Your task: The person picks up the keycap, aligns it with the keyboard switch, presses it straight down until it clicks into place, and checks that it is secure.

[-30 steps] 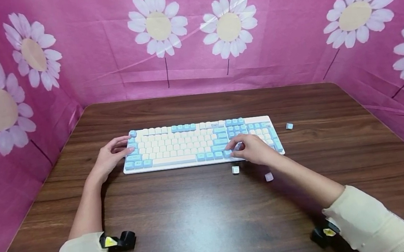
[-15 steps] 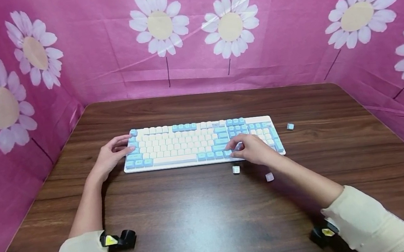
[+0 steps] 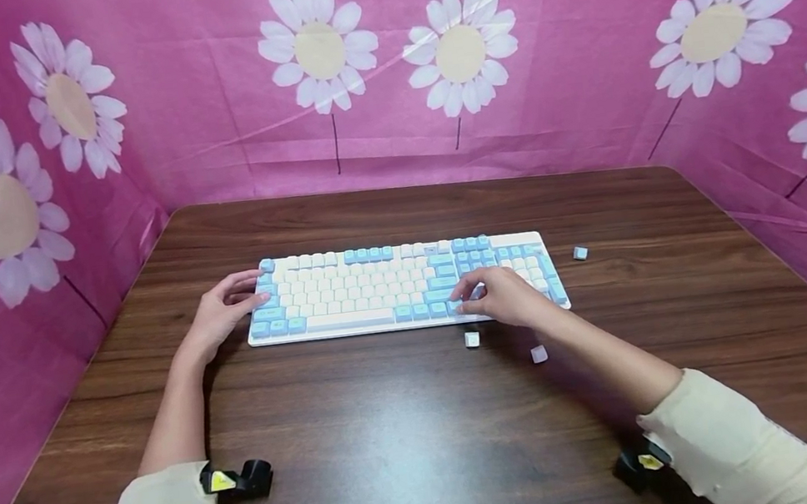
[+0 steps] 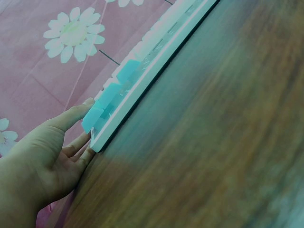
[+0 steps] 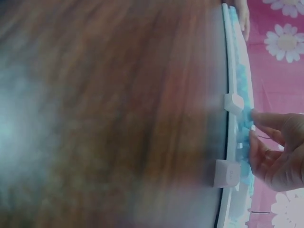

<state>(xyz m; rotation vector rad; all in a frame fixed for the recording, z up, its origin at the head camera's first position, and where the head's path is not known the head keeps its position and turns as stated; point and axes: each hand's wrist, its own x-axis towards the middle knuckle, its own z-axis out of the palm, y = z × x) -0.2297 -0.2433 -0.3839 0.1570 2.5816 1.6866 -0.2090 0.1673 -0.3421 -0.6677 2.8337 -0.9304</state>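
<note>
A white and light blue keyboard (image 3: 356,295) lies on the wooden desk. My left hand (image 3: 218,315) holds its left end; in the left wrist view the thumb rests on the light blue corner keys (image 4: 92,118) and other fingers lie along the side edge. Over the arrow-key area, my right hand (image 3: 503,297) pinches at a light blue keycap (image 3: 455,308) with thumb and index finger, its fingertips covering part of it. Just in front of the keyboard sits a loose white keycap (image 3: 472,340), with a second pale keycap (image 3: 539,354) near the right forearm.
A loose light blue keycap (image 3: 581,253) lies right of the keyboard. Pink cloth (image 3: 389,136) with printed daisies surrounds the desk (image 3: 364,425) at the back and sides. Black wrist cameras (image 3: 246,480) are strapped over both pale sleeves.
The right hand and forearm have shifted very slightly left at the same keys. The left hand and loose keycaps hold their places; the whole view moved a little early on.
</note>
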